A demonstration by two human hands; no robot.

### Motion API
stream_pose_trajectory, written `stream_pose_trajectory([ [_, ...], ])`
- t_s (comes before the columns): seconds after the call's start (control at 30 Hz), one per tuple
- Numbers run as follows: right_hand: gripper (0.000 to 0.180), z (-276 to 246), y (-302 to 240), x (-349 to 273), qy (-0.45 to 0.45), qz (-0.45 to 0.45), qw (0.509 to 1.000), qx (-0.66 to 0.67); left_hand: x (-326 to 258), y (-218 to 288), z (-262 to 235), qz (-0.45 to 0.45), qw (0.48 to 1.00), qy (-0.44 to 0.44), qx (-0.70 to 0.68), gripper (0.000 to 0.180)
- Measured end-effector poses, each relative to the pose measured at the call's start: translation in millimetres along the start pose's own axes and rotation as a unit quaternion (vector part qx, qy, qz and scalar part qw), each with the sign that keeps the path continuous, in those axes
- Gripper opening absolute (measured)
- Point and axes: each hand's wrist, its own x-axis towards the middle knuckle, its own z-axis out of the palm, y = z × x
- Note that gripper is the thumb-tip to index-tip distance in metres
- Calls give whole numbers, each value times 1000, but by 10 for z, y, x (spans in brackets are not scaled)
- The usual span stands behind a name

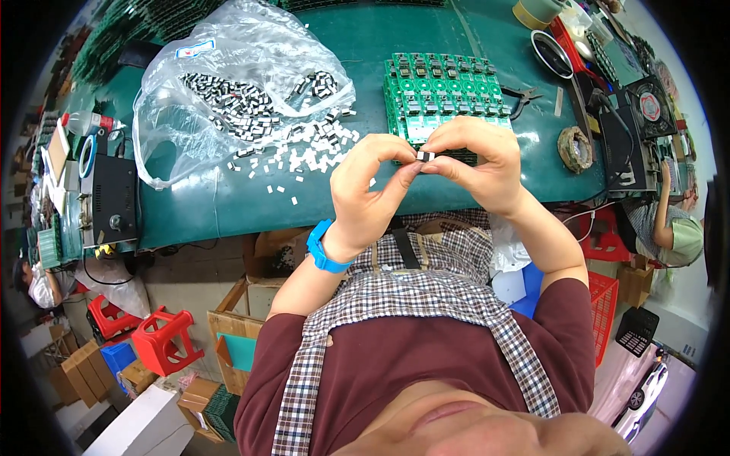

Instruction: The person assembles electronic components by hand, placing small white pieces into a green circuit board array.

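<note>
- A small white-and-dark component (425,156) sits pinched between the fingertips of both my hands, held up just above the near edge of the green desk (251,201).
- My left hand (370,190) – blue band at the wrist – closes thumb and forefinger on one end; my right hand (477,163) closes on the other, fingers curled tight, nothing else in either grasp.
- By my reading, the piece is being aligned or checked in the fingers; the next move would call for a steady, precise set-down without losing its orientation.
- Directly beyond my hands lies a panel of green circuit boards (445,95), rows of parts already seated on it.
- To the left, a clear plastic bag (236,83) lies open, its mouth spilling loose components (304,156) across the desk; a small white label with blue print sits near the bag's top.
- A roll of tape (534,12) rests at the far right corner, with pliers (525,96) beside the boards.
</note>
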Motion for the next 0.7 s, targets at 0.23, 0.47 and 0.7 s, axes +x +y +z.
stream_pose_trajectory([
  [0.23, 22, 8, 4, -22, -31, 40, 996, 74, -23, -12, -22, -16, 1000, -17, -15, 13],
  [0.47, 20, -17, -35, -117, -56, 41, 997, 14, -131, -21, 72, -159, 975, -9, -154, 7],
  [0.7, 14, -89, 5, -138, -142, 164, 966, 140, -205, 9, 102, -190, 965, -54, -172, 11],
])
